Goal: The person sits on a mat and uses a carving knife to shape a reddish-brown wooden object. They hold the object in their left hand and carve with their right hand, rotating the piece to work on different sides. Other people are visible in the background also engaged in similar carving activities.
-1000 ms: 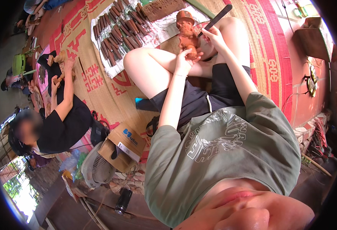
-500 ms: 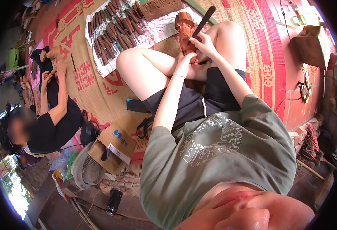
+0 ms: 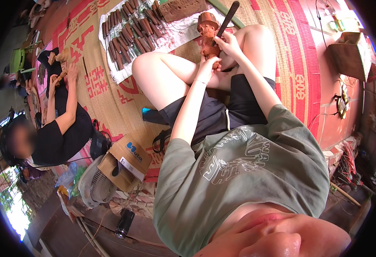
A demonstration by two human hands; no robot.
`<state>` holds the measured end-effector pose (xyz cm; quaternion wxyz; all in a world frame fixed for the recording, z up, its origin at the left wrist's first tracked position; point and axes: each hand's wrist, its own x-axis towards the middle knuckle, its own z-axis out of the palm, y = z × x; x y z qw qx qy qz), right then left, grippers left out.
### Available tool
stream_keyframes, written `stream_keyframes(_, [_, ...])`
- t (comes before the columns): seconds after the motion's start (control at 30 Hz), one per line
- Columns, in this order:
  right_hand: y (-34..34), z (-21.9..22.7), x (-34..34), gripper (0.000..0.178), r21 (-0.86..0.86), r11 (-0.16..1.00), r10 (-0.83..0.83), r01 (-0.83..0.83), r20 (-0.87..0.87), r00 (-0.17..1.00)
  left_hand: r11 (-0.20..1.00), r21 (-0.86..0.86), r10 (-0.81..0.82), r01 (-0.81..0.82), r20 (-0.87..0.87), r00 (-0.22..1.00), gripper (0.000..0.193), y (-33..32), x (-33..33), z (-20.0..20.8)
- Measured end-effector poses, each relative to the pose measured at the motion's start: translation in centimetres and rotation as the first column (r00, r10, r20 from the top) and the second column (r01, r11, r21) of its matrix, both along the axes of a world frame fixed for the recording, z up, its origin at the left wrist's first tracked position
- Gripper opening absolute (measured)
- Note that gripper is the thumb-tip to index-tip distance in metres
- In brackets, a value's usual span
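A reddish-brown wooden carving stands tilted between my bent knees, with a broad faceted block at its far end. Around its near end my left hand is closed, steadying it. My right hand grips a carving tool with a long dark handle that slants up and to the right. The tool's working end meets the carving's right side, but my fingers hide the tip. Past my left knee, several dark wooden-handled carving tools lie in rows on a white cloth.
A rough wooden block lies beside the tool rows. A patterned red and tan mat spreads under me. At left, another person handles pale wooden pieces. A cardboard box and fan stand lower left; a wooden box is far right.
The tool handle in my right hand has tipped slightly more upright. Both hands stay on the same things. The view has shifted slightly.
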<state>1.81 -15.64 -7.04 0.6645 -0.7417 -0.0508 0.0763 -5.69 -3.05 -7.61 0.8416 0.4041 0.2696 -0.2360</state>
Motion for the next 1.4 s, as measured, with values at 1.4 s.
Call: stream_keyframes(1.4, [0.5,0.3,0.1,0.02,-0.016,0.994,0.105,-0.104,0.048,0.993,0.993,0.104,-0.057,0.058,-0.011,0.998,0.056,0.0,-0.9,1.1])
